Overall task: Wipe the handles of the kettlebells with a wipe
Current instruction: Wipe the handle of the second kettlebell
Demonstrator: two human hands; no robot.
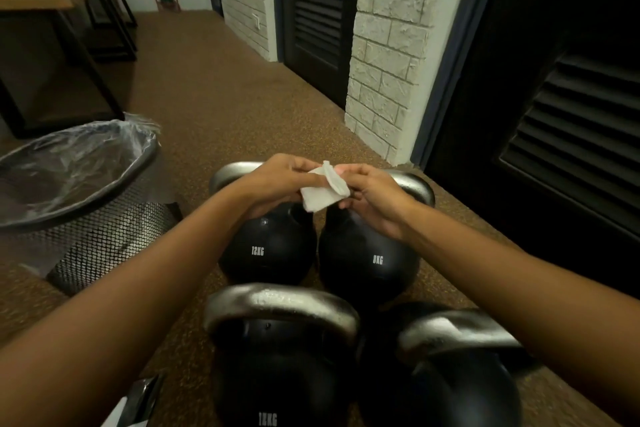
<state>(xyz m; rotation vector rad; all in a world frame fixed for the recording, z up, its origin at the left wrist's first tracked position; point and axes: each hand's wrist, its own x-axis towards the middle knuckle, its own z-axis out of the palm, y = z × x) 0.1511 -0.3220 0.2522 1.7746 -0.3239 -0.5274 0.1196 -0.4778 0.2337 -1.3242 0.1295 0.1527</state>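
— Hands? 
— Left hand (277,181) and right hand (372,196) both pinching the white wipe (323,193), held above the two far kettlebells (268,246).
— Kettlebells? 
— Four on the brown floor (221,108), two far, two near, handles up. 
— Left side? 
— Mesh bin (86,219) with clear liner.

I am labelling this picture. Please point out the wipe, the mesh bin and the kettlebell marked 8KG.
wipe (320,196), head view, on its flat white middle.
mesh bin (104,246), head view, on its mesh wall.
kettlebell marked 8KG (367,264), head view, on its black body.
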